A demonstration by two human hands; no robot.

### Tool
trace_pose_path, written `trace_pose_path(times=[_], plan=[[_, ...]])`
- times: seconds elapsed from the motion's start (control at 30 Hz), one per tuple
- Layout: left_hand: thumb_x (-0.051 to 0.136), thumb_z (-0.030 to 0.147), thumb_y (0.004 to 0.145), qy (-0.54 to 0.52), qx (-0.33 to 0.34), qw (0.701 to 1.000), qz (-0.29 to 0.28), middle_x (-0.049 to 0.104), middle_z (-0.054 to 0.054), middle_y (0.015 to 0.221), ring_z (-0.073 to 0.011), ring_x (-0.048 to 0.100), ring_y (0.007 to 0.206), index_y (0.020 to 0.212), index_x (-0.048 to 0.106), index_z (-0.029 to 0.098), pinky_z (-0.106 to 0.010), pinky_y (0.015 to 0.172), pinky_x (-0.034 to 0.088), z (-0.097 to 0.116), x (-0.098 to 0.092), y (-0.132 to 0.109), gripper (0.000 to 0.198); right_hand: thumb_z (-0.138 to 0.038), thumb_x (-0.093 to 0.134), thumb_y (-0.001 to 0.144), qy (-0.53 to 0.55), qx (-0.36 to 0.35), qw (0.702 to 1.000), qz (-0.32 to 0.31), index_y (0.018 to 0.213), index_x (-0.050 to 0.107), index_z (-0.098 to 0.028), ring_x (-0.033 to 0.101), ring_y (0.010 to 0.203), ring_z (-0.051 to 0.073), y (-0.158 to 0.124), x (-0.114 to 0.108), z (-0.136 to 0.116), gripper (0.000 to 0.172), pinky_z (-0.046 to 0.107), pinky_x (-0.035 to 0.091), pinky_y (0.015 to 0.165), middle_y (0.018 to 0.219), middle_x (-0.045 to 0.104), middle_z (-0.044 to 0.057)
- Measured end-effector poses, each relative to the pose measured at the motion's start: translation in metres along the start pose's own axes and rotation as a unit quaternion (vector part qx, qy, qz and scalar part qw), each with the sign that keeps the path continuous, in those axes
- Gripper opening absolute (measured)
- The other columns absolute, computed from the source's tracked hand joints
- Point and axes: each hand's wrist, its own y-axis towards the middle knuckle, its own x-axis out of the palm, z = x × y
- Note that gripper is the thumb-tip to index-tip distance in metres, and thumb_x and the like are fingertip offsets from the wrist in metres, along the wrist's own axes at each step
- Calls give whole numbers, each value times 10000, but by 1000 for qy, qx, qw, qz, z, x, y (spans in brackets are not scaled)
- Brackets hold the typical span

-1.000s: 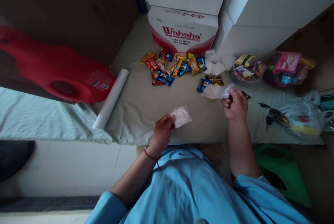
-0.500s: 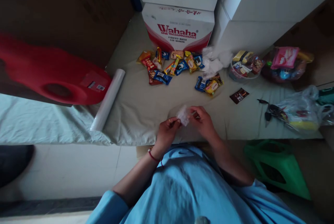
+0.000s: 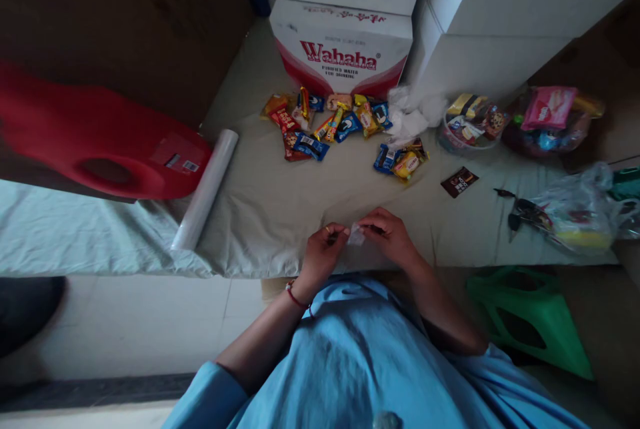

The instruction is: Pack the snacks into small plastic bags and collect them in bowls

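Small clear plastic bag [image 3: 356, 235] at lower centre, pinched from both sides: left hand [image 3: 323, 252] and right hand [image 3: 390, 237] grasping opposite edges, seemingly working it open. Snack packets [image 3: 330, 125] lie above, near Wahaha box [image 3: 343, 52].

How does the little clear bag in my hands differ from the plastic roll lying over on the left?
The little clear bag is pinched between the left hand and the right hand; the plastic roll lies untouched on the cloth. The bag is small and crumpled; the roll is a long, smooth tube. Both are pale, see-through plastic.
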Motion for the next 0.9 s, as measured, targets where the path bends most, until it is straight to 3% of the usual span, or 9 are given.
trace_pose_path(times=[0.17, 0.37, 0.47, 0.6, 0.7, 0.77, 0.83, 0.9], plan=[[709, 490, 809, -56, -29, 998, 14, 585, 28, 648, -131, 520, 636, 750, 661, 199, -257, 629, 417, -1, 0, 5, 301, -452, 717, 893, 15, -2, 1000, 24, 917, 811, -328, 626, 738, 188, -2, 1, 3, 157, 319, 493, 652, 855, 679, 39], [693, 575, 838, -122, -43, 991, 20, 665, -21, 790, -137, 572, 698, 803, 623, 194, -268, 657, 450, 2, -3, 5, 389, -471, 764, 866, 71, -12, 995, 66, 886, 801, -319, 642, 793, 192, -9, -12, 11, 158, 331, 514, 704, 847, 686, 35], [677, 604, 865, -87, -8, 996, -19, 683, -37, 865, -153, 599, 766, 892, 671, 190, -273, 689, 461, 4, -2, 1, 415, -477, 762, 871, 63, 0, 997, 46, 900, 806, -321, 650, 811, 192, -11, -16, 10, 165, 329, 522, 702, 890, 693, 43], [738, 546, 827, -21, -9, 997, -77, 633, 1, 740, -141, 554, 692, 848, 686, 189, -259, 655, 420, 3, 2, -1, 362, -494, 748, 883, 61, -2, 998, 28, 933, 798, -303, 654, 842, 196, -12, -16, 7, 204, 337, 540, 727, 929, 685, 52], [702, 535, 849, 1, -2, 999, -42, 629, 5, 729, -139, 547, 687, 830, 679, 191, -256, 661, 414, 5, 4, -2, 345, -569, 699, 903, 108, 54, 991, 57, 1011, 745, -287, 659, 875, 200, -14, -14, 7, 306, 344, 569, 749, 945, 668, 49], [705, 533, 841, 15, 6, 999, -34, 654, -1, 762, -145, 568, 713, 840, 682, 193, -255, 685, 428, 7, 5, -3, 341, -628, 713, 866, 165, 95, 980, 53, 1163, 683, -293, 674, 958, 211, -16, -9, 6, 449, 346, 590, 768, 1068, 663, 64], [699, 532, 840, 21, 10, 998, -54, 669, -5, 782, -150, 590, 737, 847, 682, 195, -256, 708, 442, 9, 6, -3, 337, -609, 826, 757, 190, 115, 974, 29, 1302, 610, -310, 672, 1061, 228, -18, -3, 4, 659, 348, 598, 815, 1214, 644, 80], [688, 524, 847, 16, 14, 998, -63, 668, -4, 785, -152, 597, 747, 856, 676, 198, -258, 724, 448, 11, 8, -4, 327, -526, 890, 701, 187, 133, 973, 14, 1312, 603, -310, 677, 1061, 221, -19, 4, 2, 709, 344, 592, 847, 1233, 659, 74]])
